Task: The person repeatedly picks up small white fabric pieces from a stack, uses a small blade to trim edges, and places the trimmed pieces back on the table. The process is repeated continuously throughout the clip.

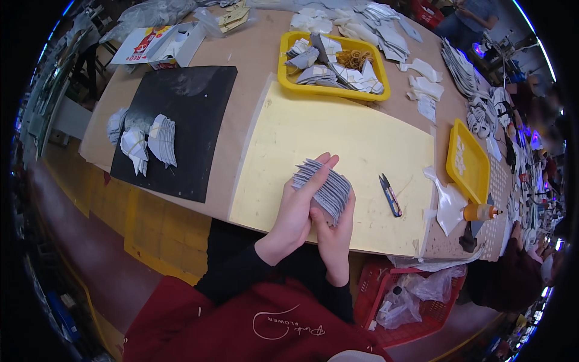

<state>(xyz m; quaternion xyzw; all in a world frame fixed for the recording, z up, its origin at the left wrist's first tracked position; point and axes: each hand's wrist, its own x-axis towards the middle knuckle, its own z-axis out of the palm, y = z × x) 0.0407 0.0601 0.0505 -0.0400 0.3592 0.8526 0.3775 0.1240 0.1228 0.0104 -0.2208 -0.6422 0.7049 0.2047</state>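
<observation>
A stack of grey cut fabric pieces [325,190] is held between both hands over the near part of the pale yellow sheet [344,133]. My left hand [295,208] is closed on the stack's left side, fingers reaching across its top. My right hand [338,232] wraps the lower right side, its thumb along the near edge. To the right of the hands lie small thread snips [390,195]. On the black mat [199,120] at the left rest several tied bundles of grey and white pieces [161,140].
A yellow tray [338,92] with bundles and rubber bands stands at the back. Another yellow tray [467,160] and an orange-capped bottle [480,212] are at the right. A white box [175,48] sits far left. Below the table edge is a red basket [416,329] with plastic bags.
</observation>
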